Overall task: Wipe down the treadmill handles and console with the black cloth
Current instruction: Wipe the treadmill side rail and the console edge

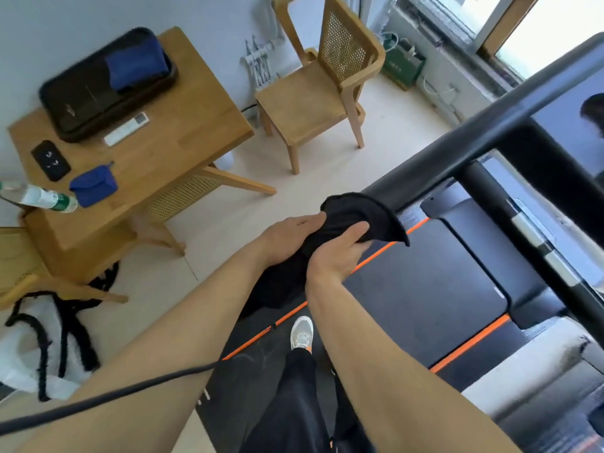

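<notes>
The black cloth is draped over the near end of the treadmill's left handle, a dark bar running up to the right. My left hand presses on the cloth from the left with fingers extended. My right hand grips the cloth from below, thumb on top. More cloth hangs down between my forearms. The console shows at the right edge, partly cut off. The black belt with orange stripes lies below.
A wooden table stands to the left with a black tray, a remote, blue pouches and a bottle. A wooden chair stands beyond it. A white bag with black straps lies on the floor. My foot stands on the treadmill deck.
</notes>
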### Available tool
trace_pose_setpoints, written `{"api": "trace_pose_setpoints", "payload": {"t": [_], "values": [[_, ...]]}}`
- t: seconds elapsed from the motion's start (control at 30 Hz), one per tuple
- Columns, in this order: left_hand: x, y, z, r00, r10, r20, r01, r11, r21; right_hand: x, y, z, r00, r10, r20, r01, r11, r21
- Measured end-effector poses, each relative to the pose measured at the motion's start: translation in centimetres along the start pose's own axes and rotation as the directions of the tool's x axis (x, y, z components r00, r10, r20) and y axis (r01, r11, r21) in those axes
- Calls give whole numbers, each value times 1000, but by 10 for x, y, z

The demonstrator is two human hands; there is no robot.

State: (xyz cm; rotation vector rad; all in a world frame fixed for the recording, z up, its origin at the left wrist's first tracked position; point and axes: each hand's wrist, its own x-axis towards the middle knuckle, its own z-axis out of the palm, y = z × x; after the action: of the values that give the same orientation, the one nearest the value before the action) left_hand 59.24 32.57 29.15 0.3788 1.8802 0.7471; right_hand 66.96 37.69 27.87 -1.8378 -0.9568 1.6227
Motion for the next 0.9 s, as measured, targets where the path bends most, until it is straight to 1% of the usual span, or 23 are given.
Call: {"api": "trace_pose_setpoints", "payload": {"t": [0.07, 0.13, 0.17, 0.23, 0.3, 0.37, 0.43, 0.5, 0.57, 0.63, 0.73, 0.77, 0.83, 0.87, 0.9], "values": [[-4, 1, -4, 999, -54, 1, 54, 999, 9, -8, 1, 2, 998, 53, -23, -53, 999, -9], [10, 23, 1, 999, -34, -13, 35, 997, 74, 10, -14, 3, 993, 102, -59, -102, 995, 2], [18, 37, 8, 1000, 13, -22, -11, 996, 92, 23, -25, 2, 993, 104, -64, -104, 995, 2], [31, 64, 23, 989, 142, -28, -138, 983, 123, 46, -49, -4, 996, 62, -69, -63, 998, -13], [31, 72, 30, 975, 216, -53, -205, 965, 163, 61, -62, -7, 998, 5, -68, -5, 1000, -11], [21, 58, 29, 966, 242, -96, -213, 947, 242, 58, -59, -5, 995, -73, -75, 71, 997, -31], [3, 31, 21, 965, 223, -136, -165, 925, 343, 40, -44, -1, 976, -201, -89, 196, 978, -65], [-15, 2, 13, 966, 195, -169, -113, 908, 403, 16, -25, 3, 949, -307, -73, 299, 949, -101], [-36, -27, 4, 961, 194, -197, -96, 902, 421, -13, -3, 6, 938, -345, -33, 337, 932, -136], [-55, -53, -5, 947, 200, -251, -80, 904, 420, -39, 19, 8, 938, -346, -4, 342, 929, -143], [-80, -90, -11, 901, 242, -360, -108, 929, 354, -66, 49, 9, 939, -343, 31, 344, 926, -155], [-87, -101, -9, 883, 236, -406, -129, 953, 274, -74, 56, 10, 940, -338, 44, 340, 925, -168], [-93, -116, -2, 852, 169, -495, -176, 984, 32, -86, 68, 10, 957, -283, 70, 291, 937, -194], [-92, -120, 0, 845, 126, -520, -186, 980, -65, -90, 74, 9, 970, -227, 87, 240, 949, -206], [-89, -122, 0, 852, 83, -516, -185, 971, -151, -94, 80, 7, 982, -156, 107, 176, 959, -223]]}}
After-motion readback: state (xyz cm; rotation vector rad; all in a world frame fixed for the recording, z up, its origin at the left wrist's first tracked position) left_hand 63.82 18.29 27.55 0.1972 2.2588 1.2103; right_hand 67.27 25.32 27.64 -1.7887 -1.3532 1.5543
